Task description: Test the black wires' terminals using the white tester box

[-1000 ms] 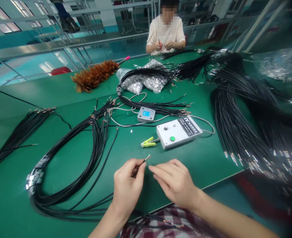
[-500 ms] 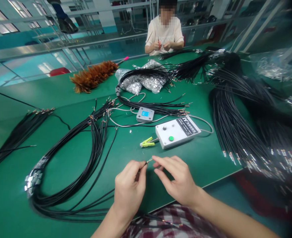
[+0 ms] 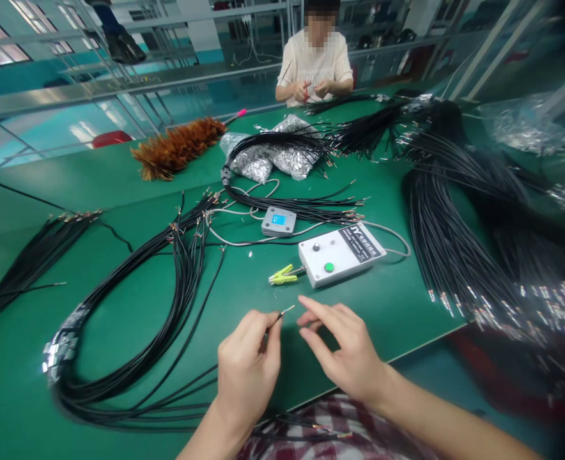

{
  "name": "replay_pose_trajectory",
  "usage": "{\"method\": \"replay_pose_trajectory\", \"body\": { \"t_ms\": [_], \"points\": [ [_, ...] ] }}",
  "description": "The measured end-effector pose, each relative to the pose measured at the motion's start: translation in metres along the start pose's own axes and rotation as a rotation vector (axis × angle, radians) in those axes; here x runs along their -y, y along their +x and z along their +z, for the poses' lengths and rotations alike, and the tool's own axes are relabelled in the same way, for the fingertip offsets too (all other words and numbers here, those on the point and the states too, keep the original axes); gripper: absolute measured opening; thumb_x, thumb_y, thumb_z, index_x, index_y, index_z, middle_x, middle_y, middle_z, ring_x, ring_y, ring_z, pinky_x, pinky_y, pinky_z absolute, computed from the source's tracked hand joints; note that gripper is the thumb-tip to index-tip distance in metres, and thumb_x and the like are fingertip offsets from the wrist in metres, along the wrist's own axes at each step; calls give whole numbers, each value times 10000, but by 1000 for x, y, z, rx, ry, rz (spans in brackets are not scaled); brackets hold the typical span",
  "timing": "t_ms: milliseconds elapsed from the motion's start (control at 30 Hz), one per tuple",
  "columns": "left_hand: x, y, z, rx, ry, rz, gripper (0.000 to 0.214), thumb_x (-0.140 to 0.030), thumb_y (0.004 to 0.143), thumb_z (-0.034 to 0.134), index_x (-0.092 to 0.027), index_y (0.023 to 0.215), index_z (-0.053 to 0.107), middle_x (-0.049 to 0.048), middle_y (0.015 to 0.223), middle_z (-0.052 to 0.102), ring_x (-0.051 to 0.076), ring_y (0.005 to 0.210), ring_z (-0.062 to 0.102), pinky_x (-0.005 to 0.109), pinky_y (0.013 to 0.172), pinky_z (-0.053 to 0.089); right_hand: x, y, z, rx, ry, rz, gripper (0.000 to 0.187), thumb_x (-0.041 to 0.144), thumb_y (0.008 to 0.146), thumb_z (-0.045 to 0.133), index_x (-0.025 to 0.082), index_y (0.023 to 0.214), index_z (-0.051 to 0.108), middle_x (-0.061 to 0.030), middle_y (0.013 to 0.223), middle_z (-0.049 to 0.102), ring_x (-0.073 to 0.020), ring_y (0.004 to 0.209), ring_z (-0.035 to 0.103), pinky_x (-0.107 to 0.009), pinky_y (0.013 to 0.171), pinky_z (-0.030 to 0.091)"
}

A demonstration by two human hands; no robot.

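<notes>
My left hand (image 3: 248, 361) pinches a thin black cable (image 3: 279, 317) close to its stripped end, where light-coloured wire strands stick out to the right. Just beyond that tip is my right hand (image 3: 340, 348), thumb and fingers apart and nothing between them. In front of both hands a yellow clip (image 3: 283, 275) is attached to the white control box (image 3: 342, 255), which has a green button and a black knob. From the left, a looped bundle of black cables (image 3: 133, 370) runs toward my left hand and past it to the table's near edge.
A small grey box with a blue screen (image 3: 279, 221) lies behind the control box. Bags of silvery parts (image 3: 294, 153) and a brown feather duster (image 3: 179, 148) are farther back. Thick black cable bundles (image 3: 445, 223) cover the right side. A co-worker (image 3: 314, 64) sits opposite, holding red-handled tool.
The fingers of my right hand have drawn slightly away from the wire tip. The strands at the tip lie closer together now. The whole view has shifted a little.
</notes>
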State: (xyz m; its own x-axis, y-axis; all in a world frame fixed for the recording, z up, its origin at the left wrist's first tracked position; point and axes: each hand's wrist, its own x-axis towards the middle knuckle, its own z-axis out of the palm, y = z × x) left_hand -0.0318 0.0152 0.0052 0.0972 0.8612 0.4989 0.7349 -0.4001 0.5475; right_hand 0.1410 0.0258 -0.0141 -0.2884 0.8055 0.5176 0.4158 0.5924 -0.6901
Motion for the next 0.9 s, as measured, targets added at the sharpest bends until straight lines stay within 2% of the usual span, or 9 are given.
{"method": "replay_pose_trajectory", "body": {
  "t_ms": [133,267,400,533,667,767,900],
  "points": [
    [1,-1,2,-6,28,33,92,-89,882,572,-163,848,615,-13,665,565,108,570,541,215,556,423,3,-5,3,66,-16,-57,516,132,934,531,182,1425,382,-37,943,726,-159,750,664,-338,719,457],
    [1,-1,2,3,14,13,96,-79,881,574,-160,855,618,-10,685,577,101,581,546,201,555,425,7,-14,9,163,-111,-141,586,132,951,483,114,1487,249,-86,985,721,-205,819,663,-371,706,439],
    [1,-1,1,-3,-25,-24,90,-86,880,586,-160,846,623,-16,687,569,85,550,517,190,538,420,10,-18,12,200,-134,-154,610,135,961,447,81,1505,175,-99,964,724,-217,790,662,-383,692,438],
    [1,-3,2,-6,-65,-64,94,-91,878,593,-162,824,624,-16,691,569,82,555,517,183,529,421,9,-20,11,200,-110,-158,579,135,957,460,104,1489,233,-90,951,729,-204,777,663,-371,687,439],
    [0,-4,2,-2,-74,-68,95,-92,877,590,-166,831,629,-15,692,573,88,567,529,187,534,423,5,-17,7,117,-64,-86,528,136,942,512,154,1441,340,-55,957,735,-170,759,666,-346,702,445],
    [0,-4,2,1,-84,-81,100,-96,877,587,-170,828,633,-15,686,575,91,565,534,186,527,424,2,-11,5,69,-54,-55,528,134,936,531,171,1433,357,-42,959,736,-156,752,669,-335,719,452],
    [-1,-4,1,9,-112,-105,105,-112,877,581,-173,812,636,-10,689,601,97,573,561,182,537,448,2,-9,5,78,-66,-72,534,135,938,526,170,1441,350,-46,963,737,-161,757,670,-338,724,454]
  ]
}}
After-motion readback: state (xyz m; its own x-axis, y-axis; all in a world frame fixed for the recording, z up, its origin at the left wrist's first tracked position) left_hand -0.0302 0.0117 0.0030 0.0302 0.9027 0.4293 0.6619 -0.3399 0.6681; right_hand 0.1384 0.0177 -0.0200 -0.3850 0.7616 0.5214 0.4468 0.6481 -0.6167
